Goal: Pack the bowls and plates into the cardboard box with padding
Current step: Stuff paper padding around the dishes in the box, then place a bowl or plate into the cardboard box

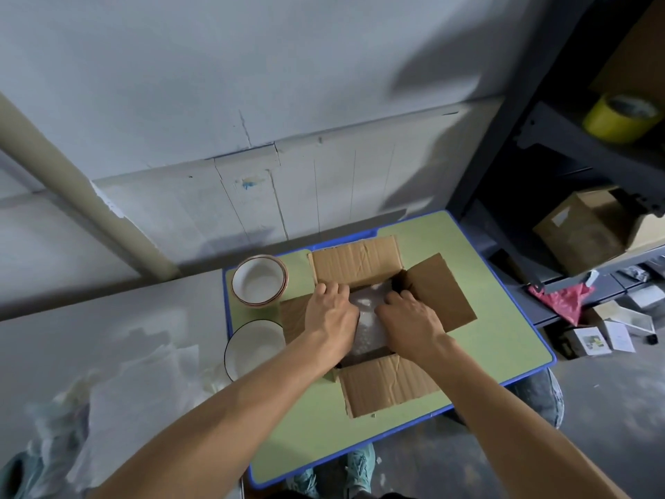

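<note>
An open cardboard box with its flaps spread out stands on a small green table. Inside it lies a sheet of bubble wrap. Both my hands reach into the box and press on the wrap: my left hand on its left side, my right hand on its right side, fingers bent downward. Left of the box stands a stack of white bowls with brown rims. In front of them lies a white plate with a dark rim, partly hidden by my left forearm.
More plastic wrap sheets lie on the floor at the left. A dark metal shelf at the right holds a yellow tape roll and a cardboard carton. Small boxes and a pink bag lie on the floor beside it.
</note>
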`<move>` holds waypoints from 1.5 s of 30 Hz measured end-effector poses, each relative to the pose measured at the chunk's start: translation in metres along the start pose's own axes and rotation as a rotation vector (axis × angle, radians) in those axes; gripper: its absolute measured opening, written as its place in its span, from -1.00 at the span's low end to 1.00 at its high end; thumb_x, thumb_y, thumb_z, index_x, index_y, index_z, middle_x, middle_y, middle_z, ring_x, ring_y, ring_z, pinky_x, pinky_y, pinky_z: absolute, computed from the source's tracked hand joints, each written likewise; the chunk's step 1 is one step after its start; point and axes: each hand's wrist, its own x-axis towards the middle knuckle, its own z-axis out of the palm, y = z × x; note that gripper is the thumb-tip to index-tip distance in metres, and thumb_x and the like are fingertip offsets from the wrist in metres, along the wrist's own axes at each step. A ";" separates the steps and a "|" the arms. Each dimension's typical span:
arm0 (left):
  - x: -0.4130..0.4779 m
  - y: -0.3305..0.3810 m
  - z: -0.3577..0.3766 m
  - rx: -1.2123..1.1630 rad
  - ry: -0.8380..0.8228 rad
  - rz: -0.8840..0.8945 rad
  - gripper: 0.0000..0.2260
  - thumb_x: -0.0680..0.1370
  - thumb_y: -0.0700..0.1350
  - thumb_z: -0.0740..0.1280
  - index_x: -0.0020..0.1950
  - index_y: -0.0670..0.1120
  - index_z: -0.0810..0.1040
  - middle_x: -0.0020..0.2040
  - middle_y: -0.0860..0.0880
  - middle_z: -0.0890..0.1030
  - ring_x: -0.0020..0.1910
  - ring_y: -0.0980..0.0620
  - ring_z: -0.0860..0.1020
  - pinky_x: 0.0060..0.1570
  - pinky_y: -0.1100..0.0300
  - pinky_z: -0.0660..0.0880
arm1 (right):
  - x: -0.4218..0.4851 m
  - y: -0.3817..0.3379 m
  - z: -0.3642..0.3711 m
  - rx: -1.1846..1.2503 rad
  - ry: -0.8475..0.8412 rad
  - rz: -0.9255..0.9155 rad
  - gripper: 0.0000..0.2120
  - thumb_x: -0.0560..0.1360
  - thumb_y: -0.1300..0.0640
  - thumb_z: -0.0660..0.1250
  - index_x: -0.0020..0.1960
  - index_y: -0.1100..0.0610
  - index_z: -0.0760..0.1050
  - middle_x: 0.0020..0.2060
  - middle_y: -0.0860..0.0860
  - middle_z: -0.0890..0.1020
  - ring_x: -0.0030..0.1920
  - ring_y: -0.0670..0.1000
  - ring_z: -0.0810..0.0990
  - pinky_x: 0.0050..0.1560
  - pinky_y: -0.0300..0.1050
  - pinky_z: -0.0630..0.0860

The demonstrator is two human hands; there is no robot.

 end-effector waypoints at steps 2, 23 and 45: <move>-0.007 -0.005 0.000 -0.080 0.089 -0.016 -0.78 0.48 -0.18 0.33 0.11 -0.05 0.59 0.16 -0.09 0.43 0.21 -0.12 0.36 0.19 0.02 0.29 | -0.003 0.000 -0.001 0.039 0.043 -0.003 -0.68 0.50 0.20 0.29 0.24 0.05 0.52 0.15 0.03 0.46 0.15 0.04 0.43 0.15 -0.11 0.46; -0.054 -0.059 0.036 -0.617 0.548 -0.083 -0.80 0.49 -0.18 0.33 0.10 -0.03 0.59 -0.07 0.00 0.49 -0.09 -0.03 0.44 -0.20 0.12 0.41 | -0.021 -0.029 -0.024 0.318 0.177 -0.002 -0.62 0.52 0.24 0.30 0.31 0.01 0.50 0.25 -0.05 0.54 0.27 -0.02 0.46 0.21 -0.15 0.42; -0.085 -0.137 0.157 -0.794 0.016 -0.430 -0.82 0.51 -0.20 0.26 0.11 -0.13 0.43 -0.07 -0.17 0.62 -0.09 -0.22 0.58 -0.11 -0.02 0.52 | -0.006 -0.182 0.002 0.293 0.117 -0.224 -0.72 0.51 0.25 0.22 0.19 0.13 0.52 0.12 0.06 0.55 0.16 0.12 0.51 0.07 0.02 0.52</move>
